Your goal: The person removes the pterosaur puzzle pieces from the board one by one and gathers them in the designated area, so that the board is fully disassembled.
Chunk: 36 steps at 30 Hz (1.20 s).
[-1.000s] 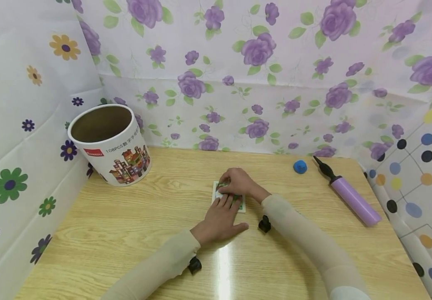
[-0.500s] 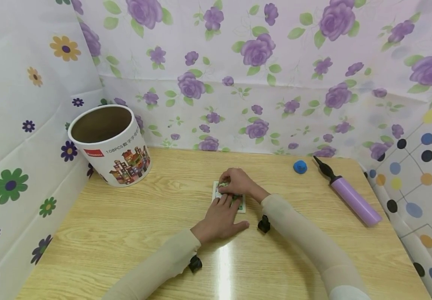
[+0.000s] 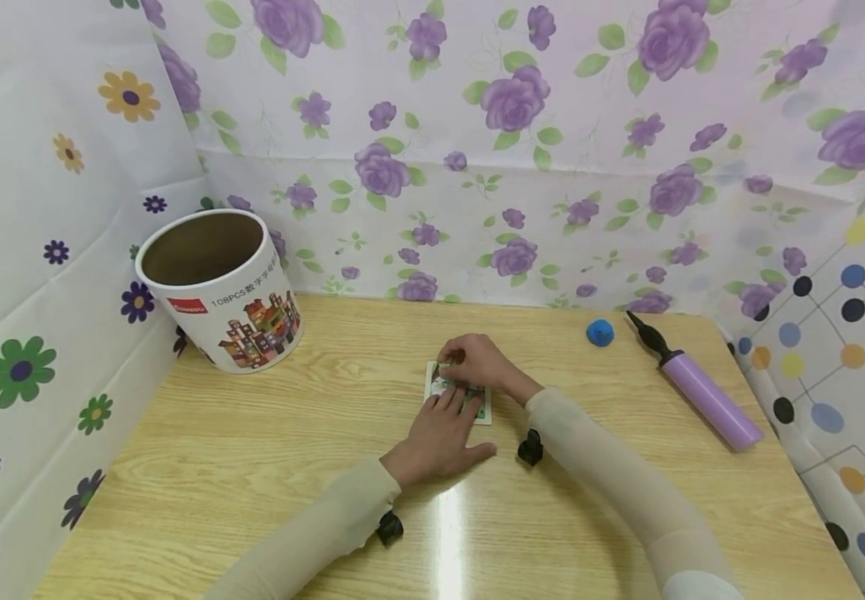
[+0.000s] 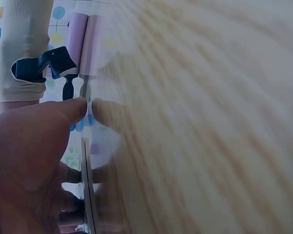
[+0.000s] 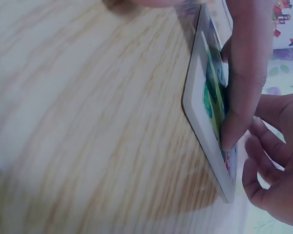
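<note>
A small white-bordered picture card (image 3: 483, 412) lies flat near the middle of the wooden table (image 3: 252, 467). My left hand (image 3: 443, 433) rests on its near half with straight fingers pressing it down. My right hand (image 3: 477, 363) arches over the far half, fingers curled, thumb and forefinger pinching at the card's far left corner. In the right wrist view a fingertip (image 5: 234, 131) presses on the green printed face of the card (image 5: 202, 97). The left wrist view shows my left hand (image 4: 24, 161) against the card's thin edge (image 4: 86, 190). Most of the picture is hidden under both hands.
An open cardboard tub (image 3: 222, 292) printed with buildings stands at the back left. A blue ball (image 3: 601, 332) and a purple hand pump (image 3: 702, 392) lie at the back right. Patterned sheets wall the table on three sides.
My right thumb and forefinger have shifted slightly at the card's far corner. The left hand and the card stay where they were.
</note>
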Each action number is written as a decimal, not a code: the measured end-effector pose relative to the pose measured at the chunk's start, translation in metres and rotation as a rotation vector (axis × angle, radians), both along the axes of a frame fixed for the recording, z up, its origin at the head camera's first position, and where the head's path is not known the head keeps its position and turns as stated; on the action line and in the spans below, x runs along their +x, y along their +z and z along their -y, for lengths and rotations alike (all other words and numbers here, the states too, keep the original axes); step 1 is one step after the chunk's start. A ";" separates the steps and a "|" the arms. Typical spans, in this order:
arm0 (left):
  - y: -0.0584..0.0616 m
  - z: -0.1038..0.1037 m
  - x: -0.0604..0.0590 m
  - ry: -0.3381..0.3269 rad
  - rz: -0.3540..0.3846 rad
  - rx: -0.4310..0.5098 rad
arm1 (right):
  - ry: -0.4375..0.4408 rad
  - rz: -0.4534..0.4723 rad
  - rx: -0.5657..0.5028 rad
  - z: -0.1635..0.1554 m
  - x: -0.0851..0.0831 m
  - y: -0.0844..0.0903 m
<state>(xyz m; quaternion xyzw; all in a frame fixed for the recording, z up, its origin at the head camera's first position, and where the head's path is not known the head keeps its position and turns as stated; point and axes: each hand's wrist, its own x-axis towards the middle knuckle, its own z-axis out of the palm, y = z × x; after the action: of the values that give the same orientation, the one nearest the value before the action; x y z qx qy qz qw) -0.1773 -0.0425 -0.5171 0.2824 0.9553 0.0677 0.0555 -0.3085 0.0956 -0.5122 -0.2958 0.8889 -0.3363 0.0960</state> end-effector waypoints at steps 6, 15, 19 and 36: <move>-0.001 0.001 -0.001 -0.006 0.026 -0.017 | -0.001 0.031 -0.074 -0.007 0.004 0.004; 0.000 0.002 -0.002 -0.019 0.042 -0.018 | -0.087 0.020 -0.144 -0.033 0.008 0.013; 0.002 0.003 -0.002 -0.017 0.048 -0.026 | -0.128 0.006 -0.143 -0.049 0.009 0.016; -0.002 0.002 -0.002 -0.008 0.031 -0.045 | -0.220 0.071 -0.059 -0.096 0.022 0.014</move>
<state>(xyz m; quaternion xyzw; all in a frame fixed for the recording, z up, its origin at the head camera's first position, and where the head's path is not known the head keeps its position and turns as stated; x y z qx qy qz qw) -0.1795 -0.0441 -0.5190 0.2837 0.9545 0.0502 0.0770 -0.2868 0.1915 -0.4986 -0.1870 0.9018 -0.3810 0.0810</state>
